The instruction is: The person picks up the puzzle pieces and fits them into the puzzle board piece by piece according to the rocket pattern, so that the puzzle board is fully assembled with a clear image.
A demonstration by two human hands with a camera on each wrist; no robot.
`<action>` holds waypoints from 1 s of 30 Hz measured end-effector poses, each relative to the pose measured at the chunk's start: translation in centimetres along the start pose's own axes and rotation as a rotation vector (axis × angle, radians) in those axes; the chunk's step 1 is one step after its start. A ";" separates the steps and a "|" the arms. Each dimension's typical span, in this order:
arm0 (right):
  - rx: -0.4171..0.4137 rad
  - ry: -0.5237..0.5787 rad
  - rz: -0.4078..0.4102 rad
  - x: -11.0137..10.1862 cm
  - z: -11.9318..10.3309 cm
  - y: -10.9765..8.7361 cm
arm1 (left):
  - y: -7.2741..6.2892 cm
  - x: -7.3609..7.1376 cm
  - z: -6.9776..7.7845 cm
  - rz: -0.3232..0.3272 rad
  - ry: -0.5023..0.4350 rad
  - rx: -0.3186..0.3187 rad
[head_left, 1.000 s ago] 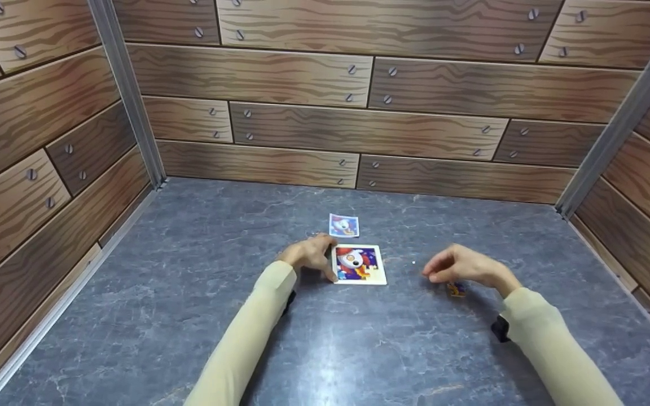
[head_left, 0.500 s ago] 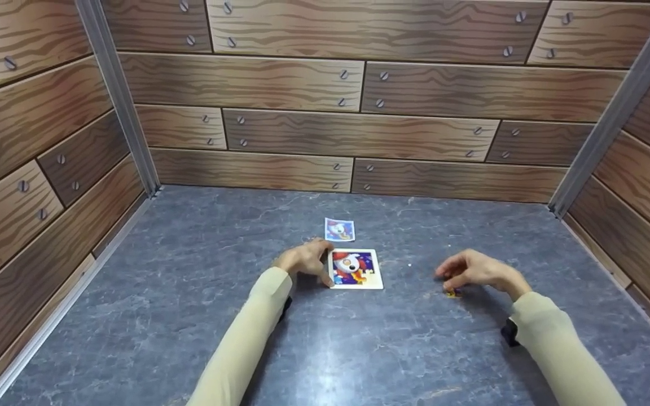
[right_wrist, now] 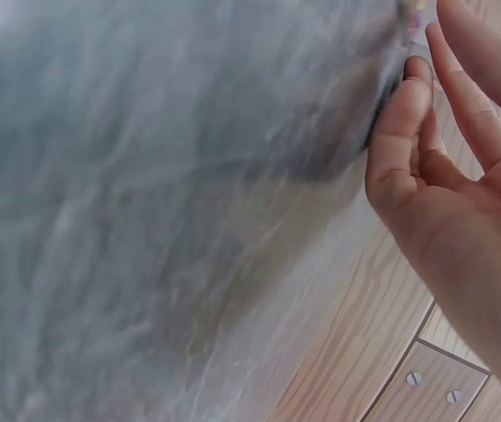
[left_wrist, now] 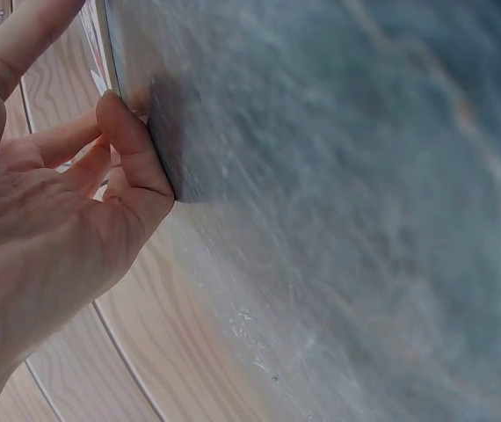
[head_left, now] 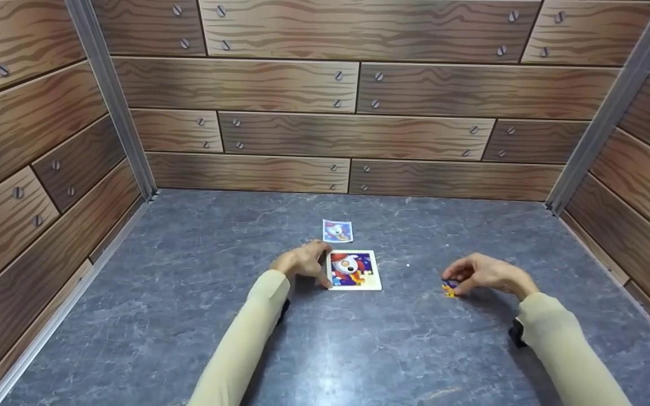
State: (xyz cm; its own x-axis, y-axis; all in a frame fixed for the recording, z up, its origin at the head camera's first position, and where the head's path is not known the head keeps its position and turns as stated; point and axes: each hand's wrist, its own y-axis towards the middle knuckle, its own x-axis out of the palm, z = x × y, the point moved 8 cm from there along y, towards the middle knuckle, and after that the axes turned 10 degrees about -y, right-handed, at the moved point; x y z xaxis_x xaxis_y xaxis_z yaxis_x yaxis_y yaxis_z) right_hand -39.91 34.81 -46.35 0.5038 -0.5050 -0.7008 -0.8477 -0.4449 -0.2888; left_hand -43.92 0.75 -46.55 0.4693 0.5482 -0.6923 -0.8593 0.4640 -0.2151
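Note:
A square jigsaw puzzle board with a white border lies mid-table, showing a white, red and purple cartoon picture. Its lower right part is bare white. My left hand holds the board's left edge, thumb at the near corner and fingers at the far one. In the left wrist view the board shows only as a thin edge. To the right, my right hand pinches a purple and yellow puzzle piece low over the table. Fingers cover part of it; whether more than one piece is there I cannot tell.
Just beyond the board lies a picture card with a similar cartoon. A small white speck sits on the grey marbled table. Wood-patterned walls enclose the back and both sides.
My right hand has shifted right to the puzzle piece and now has it between thumb and fingers. My left hand stays on the board. The head view has tilted slightly.

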 end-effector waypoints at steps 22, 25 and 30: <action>-0.121 -0.122 0.039 0.4 -0.9 0.0 | 0.2 -0.1 -0.1 0.001 -0.022 -0.005; -0.135 -0.130 0.042 0.4 -1.1 -0.1 | 0.2 0.0 -0.1 0.002 -0.026 -0.002; -0.126 -0.142 0.035 0.7 -1.2 -0.1 | 0.1 0.1 0.0 0.006 -0.027 0.007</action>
State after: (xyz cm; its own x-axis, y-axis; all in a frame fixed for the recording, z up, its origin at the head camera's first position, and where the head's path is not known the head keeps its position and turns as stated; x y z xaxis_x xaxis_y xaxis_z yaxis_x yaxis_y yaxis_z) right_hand -39.26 33.66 -46.00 0.4385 -0.4163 -0.7965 -0.8324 -0.5223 -0.1852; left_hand -43.99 0.89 -46.65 0.4697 0.5698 -0.6743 -0.8606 0.4658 -0.2059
